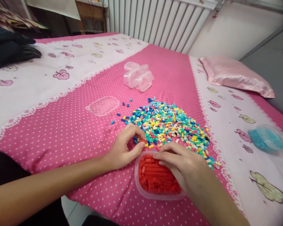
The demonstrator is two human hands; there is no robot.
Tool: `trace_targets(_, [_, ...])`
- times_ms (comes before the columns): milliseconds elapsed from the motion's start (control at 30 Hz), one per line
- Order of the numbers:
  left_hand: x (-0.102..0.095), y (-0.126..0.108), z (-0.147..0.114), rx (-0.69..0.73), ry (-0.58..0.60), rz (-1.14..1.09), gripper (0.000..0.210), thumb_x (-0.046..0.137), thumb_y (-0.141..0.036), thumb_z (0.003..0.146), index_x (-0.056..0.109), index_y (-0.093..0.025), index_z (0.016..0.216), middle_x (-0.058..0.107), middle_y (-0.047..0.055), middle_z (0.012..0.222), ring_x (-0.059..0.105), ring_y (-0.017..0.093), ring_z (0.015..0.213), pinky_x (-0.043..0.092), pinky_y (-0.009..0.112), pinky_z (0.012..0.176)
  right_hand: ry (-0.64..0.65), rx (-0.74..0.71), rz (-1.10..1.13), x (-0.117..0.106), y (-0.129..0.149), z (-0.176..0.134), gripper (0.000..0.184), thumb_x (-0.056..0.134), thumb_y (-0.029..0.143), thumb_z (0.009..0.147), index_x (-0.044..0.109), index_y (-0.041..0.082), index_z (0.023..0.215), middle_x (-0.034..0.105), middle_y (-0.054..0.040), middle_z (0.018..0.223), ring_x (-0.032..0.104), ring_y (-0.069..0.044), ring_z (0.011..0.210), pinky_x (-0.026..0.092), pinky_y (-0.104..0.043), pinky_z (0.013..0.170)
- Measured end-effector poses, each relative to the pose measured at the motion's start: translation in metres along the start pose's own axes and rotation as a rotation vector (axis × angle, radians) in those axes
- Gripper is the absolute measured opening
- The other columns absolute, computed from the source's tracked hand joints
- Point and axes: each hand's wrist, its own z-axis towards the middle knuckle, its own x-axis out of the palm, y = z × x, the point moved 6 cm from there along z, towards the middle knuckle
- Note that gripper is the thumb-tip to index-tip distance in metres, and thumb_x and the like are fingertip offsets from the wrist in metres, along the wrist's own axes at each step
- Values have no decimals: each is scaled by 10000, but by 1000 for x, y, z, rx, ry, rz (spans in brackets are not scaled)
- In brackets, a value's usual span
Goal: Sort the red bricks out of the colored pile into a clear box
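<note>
A bed is covered by a pink dotted bedspread [85, 135] with pale printed bands, backed by a white slatted panel [155, 23]; across its middle a heap of small coloured blocks [169, 122] is spread, with a few strays scattered at its left edge; just on the near side of it a clear tub [157, 197] is set, filled with red blocks [153, 174], some laid in long rows; a red piece [144, 141] is pinched between the thumb and forefinger of the left hand [129, 143], at the heap's near edge; the right hand [182, 161] is held over the tub's far right part, its fingers bent and their tips brought down to the red blocks, though whether anything is gripped there cannot be told; the red piece could be lost among the mixed colours if the pinch were loosened so close to the heap; the rows could be knocked askew by the right fingertips, since the blocks are small and packed near the rim; the tub could be tipped if its wall were pressed, as only soft bedding is offered beneath it; more blocks could be scattered if the bedspread were tugged by a forearm.
</note>
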Motion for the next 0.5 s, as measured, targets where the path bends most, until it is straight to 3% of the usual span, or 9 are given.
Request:
trace_targets(167, [0,-1,1,12,-2,-2,50,553,-176,909,597,-197,924,617,30,853,572,162,810,467,301,728,15,-11,2,1,0,-2,349,447,23,948,732,226,951,729,-40,930,701,-150,806,554,-245,710])
trace_targets(367, [0,0,0,13,-5,-2,54,555,-169,910,597,-196,930,617,28,859,571,159,818,466,300,737,33,101,101,4,2,-3,313,458,56,977,709,237,1028,742,-33,975,699,-178,856,550,-304,789])
trace_targets(500, [0,-1,0,12,-5,0,46,559,-187,917,603,-196,930,622,32,855,575,165,812,471,303,731,20,140,79,3,1,-4,289,486,47,955,699,242,964,735,-26,950,691,-184,843,535,-316,792])
